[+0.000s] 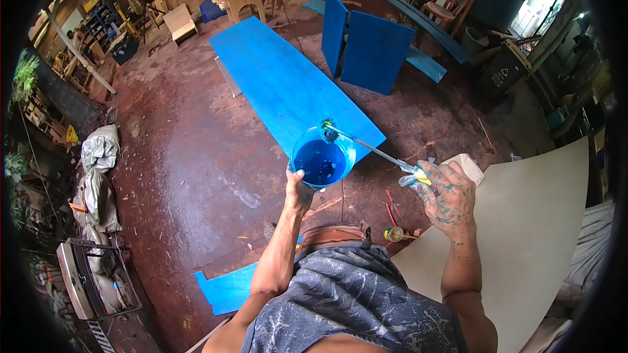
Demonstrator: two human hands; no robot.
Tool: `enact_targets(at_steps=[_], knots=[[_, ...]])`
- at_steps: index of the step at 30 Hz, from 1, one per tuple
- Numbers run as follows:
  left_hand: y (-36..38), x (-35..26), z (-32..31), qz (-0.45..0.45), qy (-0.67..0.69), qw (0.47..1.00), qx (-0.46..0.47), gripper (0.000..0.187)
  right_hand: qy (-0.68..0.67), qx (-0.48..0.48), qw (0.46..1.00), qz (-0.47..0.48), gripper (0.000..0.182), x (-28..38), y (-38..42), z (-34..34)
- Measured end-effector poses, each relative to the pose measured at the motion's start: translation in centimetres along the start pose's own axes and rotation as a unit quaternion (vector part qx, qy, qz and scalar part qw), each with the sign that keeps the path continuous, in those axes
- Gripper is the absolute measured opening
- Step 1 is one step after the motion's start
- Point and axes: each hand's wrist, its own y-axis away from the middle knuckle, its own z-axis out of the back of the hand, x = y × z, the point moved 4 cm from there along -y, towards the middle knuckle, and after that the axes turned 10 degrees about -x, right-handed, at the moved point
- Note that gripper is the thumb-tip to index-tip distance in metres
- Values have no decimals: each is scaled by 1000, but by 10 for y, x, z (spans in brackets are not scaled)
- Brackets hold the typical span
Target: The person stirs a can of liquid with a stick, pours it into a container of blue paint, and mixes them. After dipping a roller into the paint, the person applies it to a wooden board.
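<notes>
The left hand (299, 189) cups one translucent plastic cup of blue paint (322, 157) while the paint-flecked right hand (449, 195) pinches one thin-handled brush (366, 145), tip on the cup's rim, above the floor's one long blue-painted board (288, 85).

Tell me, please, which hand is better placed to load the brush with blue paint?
Probably the right hand: it grips the thin long-handled brush, whose tip rests at the round blue paint cup's rim; the left hand holds that cup.
</notes>
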Motion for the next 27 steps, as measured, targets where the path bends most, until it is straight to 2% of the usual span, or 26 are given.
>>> enact_targets(at_steps=[27], knots=[[-1, 2, 5, 2, -5, 1000, -6, 101, 5, 9, 1000, 0, 51, 0, 0, -1]])
